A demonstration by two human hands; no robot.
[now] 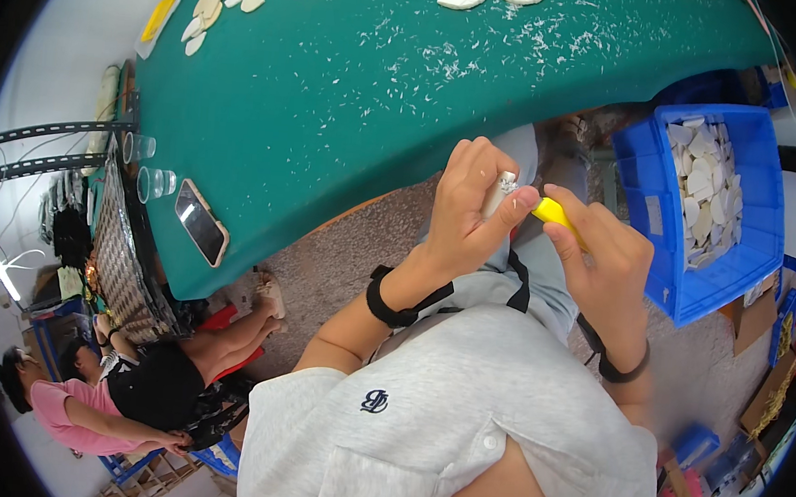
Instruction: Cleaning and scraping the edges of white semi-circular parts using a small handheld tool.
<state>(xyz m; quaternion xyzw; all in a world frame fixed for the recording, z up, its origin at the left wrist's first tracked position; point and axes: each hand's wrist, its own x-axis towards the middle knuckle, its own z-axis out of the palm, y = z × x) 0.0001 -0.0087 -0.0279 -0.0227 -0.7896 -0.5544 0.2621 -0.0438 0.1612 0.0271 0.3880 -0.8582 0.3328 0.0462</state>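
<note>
Green bench (267, 147), shavings (457, 66) strewn | your left hand (465, 212) grips white piece (493, 200), off the bench; right hand (608, 256) closed around yellow tool (559, 215) | trimming seemingly underway; loose pieces (214, 7), blue bin (641, 173) contents: finished or waiting, cannot tell

Looking steeply down from the wearer's head, the fisheye view had the pale grey fabric shirt (439, 381) near at six o'clock, the green cloth-covered table (332, 142) farther at twelve.
</note>
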